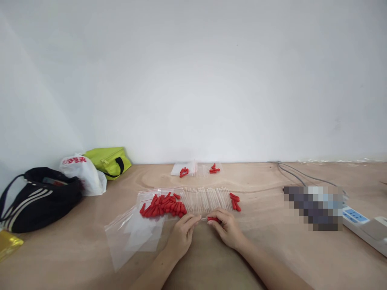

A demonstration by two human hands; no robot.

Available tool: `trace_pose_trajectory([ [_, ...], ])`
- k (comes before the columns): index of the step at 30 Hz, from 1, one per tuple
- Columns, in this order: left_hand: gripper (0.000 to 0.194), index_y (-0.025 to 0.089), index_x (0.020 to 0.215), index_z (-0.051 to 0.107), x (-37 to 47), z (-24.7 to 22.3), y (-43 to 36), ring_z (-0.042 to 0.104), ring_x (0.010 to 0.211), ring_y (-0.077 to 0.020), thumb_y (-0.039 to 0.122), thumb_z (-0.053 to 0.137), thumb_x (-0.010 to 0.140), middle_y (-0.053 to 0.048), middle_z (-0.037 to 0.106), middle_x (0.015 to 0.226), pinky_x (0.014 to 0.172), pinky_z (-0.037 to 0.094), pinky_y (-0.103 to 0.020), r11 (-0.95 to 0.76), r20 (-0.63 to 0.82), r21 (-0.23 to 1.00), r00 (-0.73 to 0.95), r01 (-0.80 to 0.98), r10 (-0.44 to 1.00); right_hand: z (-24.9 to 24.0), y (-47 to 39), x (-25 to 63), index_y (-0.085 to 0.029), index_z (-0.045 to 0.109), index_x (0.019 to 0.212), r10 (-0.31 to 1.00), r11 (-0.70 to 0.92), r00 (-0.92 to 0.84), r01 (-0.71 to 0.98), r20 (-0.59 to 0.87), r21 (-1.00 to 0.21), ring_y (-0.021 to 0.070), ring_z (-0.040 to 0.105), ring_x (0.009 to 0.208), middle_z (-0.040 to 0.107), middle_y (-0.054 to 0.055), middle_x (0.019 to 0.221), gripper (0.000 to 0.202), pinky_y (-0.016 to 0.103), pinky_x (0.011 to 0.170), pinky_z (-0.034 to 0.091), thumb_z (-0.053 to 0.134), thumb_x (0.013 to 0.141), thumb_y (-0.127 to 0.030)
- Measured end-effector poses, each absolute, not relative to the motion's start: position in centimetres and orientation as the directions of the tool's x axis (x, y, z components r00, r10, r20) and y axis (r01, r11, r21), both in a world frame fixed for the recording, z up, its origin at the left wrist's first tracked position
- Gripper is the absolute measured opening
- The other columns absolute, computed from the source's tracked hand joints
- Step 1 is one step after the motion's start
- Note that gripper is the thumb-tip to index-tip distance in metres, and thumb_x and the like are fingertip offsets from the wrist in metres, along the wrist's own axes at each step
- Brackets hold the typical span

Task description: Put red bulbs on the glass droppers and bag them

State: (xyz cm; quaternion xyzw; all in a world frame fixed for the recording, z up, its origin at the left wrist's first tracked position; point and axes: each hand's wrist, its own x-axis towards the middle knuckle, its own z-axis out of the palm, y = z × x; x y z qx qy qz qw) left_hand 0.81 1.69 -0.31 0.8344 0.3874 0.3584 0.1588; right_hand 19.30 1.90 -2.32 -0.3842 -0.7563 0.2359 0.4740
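Observation:
Between the fingertips of my left hand [182, 233] is a thin clear dropper tube [203, 218], pointing right. My right hand [227, 228] pinches a red rubber dropper bulb [213, 219] at the tube's right end; how far the tube sits inside it is hidden. Just beyond my hands lies a row of clear dropper tubes [208, 199], side by side. Left of the row, a heap of red rubber bulbs [163, 206] rests on clear zip bags [133, 239]. Several more red bulbs [235, 201] lie at the row's right end.
Near the wall, small bags [178, 168] hold or carry a few red pieces [214, 169]. At left stand a black bag [45, 205], a white plastic bag [90, 177] and a lime-green bag [111, 159]. A power strip [359, 221] and grey cables [292, 171] lie at right, beside a blurred-out patch.

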Motion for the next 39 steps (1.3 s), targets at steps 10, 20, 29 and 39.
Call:
trace_pose_trajectory([
  [10,0.036,0.020,0.104,0.060,0.6,-0.6,1.7,0.060,0.074,-0.0135,0.007,0.034,0.082,-0.005,0.063,0.080,0.067,0.049,-0.022,-0.753,0.566,0.459,0.498,0.472,0.657,-2.4,1.6,19.4,-0.019,0.061,0.083,0.793,0.609,-0.270,0.344,0.545,-0.715,0.0140,0.057,0.069,0.061,0.004,0.074,0.015,0.024,0.063,0.045,0.047,0.082,-0.024],
  [20,0.036,0.019,0.107,0.059,0.5,-1.5,1.9,0.058,0.073,-0.0142,0.008,0.032,0.085,-0.005,0.063,0.078,0.065,0.049,-0.024,-0.806,0.621,0.337,0.528,0.487,0.579,-2.1,1.5,19.7,-0.018,0.060,0.081,0.770,0.638,-0.362,0.419,0.525,-0.647,0.0141,0.055,0.072,0.060,0.005,0.076,0.016,0.024,0.065,0.043,0.046,0.083,-0.024],
  [29,0.038,0.016,0.104,0.060,0.9,-1.6,1.6,0.057,0.069,-0.0152,0.005,0.031,0.082,-0.007,0.063,0.079,0.062,0.050,-0.024,-0.810,0.617,0.264,0.554,0.523,0.559,-2.3,1.6,19.7,-0.018,0.058,0.082,0.749,0.662,-0.430,0.523,0.504,-0.536,0.0148,0.052,0.074,0.059,0.004,0.077,0.014,0.026,0.068,0.040,0.045,0.083,-0.023],
  [39,0.036,0.018,0.099,0.062,0.8,-1.1,1.6,0.059,0.068,-0.0149,0.009,0.030,0.085,-0.005,0.064,0.077,0.061,0.050,-0.023,-0.811,0.595,0.227,0.583,0.540,0.554,-2.0,1.6,19.8,-0.018,0.060,0.081,0.744,0.667,-0.482,0.494,0.463,-0.557,0.0155,0.053,0.073,0.060,0.004,0.076,0.015,0.028,0.068,0.039,0.046,0.082,-0.024],
])
